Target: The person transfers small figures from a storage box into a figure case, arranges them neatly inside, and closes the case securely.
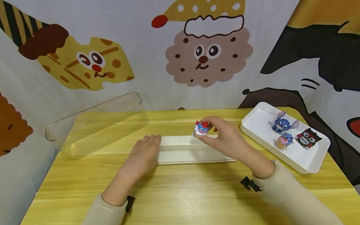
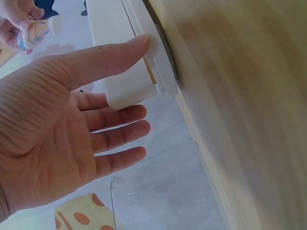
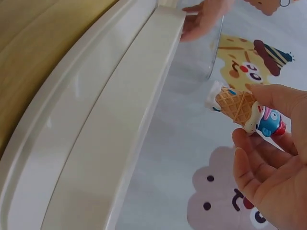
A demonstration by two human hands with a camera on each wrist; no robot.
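Note:
My right hand (image 1: 228,137) pinches a small ice-cream-cone figurine (image 1: 201,129) between thumb and fingers, over the back of a long white stepped stand (image 1: 184,156). In the right wrist view the figurine shows a waffle cone (image 3: 235,106), a blue face with a red top and a white foot; it is tipped sideways there. My left hand (image 1: 143,153) holds the stand's left end. In the left wrist view its thumb lies along the stand's front side, and the other fingers reach behind it.
On the right, a white tray (image 1: 257,123) holds a blue big-eared figurine (image 1: 282,123), a pink-and-blue cone figurine (image 1: 284,140) and a dark red owl-shaped piece (image 1: 308,138). A clear box-like cover (image 1: 103,128) lies at the back left. A patterned cloth (image 1: 148,60) hangs behind the wooden table (image 1: 183,198).

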